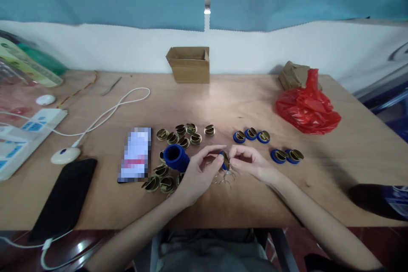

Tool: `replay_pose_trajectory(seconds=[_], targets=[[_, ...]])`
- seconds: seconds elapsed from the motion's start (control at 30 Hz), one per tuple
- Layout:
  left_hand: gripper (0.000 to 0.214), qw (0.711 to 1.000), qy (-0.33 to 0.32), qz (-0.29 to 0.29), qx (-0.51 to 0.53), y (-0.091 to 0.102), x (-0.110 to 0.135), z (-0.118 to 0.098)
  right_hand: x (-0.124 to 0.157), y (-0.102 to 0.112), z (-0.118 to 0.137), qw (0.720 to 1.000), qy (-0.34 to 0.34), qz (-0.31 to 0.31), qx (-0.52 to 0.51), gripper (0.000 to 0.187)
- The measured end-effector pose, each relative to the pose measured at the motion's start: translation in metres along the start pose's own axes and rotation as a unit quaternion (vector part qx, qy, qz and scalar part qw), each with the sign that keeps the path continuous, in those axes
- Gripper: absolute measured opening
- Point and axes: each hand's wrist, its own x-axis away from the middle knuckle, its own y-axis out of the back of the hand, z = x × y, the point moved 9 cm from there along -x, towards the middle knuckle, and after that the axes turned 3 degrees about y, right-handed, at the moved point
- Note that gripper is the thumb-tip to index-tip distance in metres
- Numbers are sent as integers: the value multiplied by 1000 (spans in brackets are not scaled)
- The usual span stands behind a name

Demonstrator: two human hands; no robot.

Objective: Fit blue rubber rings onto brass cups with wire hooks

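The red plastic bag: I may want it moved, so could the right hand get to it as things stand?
Probably yes: bare table lies between the right hand and the red plastic bag, though the hand is pinching a blue-and-brass part with the left hand.

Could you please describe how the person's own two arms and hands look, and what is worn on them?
Both forearms are bare, with no sleeves in view. The left hand and the right hand wear no gloves. I see no watch, bracelet or ring on them. The arms are slim, with long, thin fingers.

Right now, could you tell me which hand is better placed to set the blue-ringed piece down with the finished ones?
Probably the right hand: it pinches the piece together with the left hand, and the finished pieces lie on its side.
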Motion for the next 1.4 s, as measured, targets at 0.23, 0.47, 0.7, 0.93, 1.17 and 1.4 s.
replay_pose_trajectory(seconds=[0.23, 0.47, 0.7, 0.93, 1.17, 1.4], targets=[[23, 999, -23, 19, -16, -2, 4, -9, 3, -4, 13, 993, 42, -3, 106, 35], [20, 997, -63, 29, 21, -2, 4, -21, 16, -29, 47, 862, 258, -58, 431, 17], [18, 996, -73, 51, 23, -4, 5, -20, 31, -54, 52, 741, 382, -78, 546, 13], [14, 992, -62, 68, 89, 0, 6, -9, 38, -55, 50, 709, 410, -95, 566, 6], [14, 989, -85, 82, 87, -5, 8, -14, 40, -51, 37, 717, 409, -82, 559, 14], [15, 990, -91, 83, 73, -7, 6, -18, 41, -51, 42, 698, 422, -81, 573, 17]])
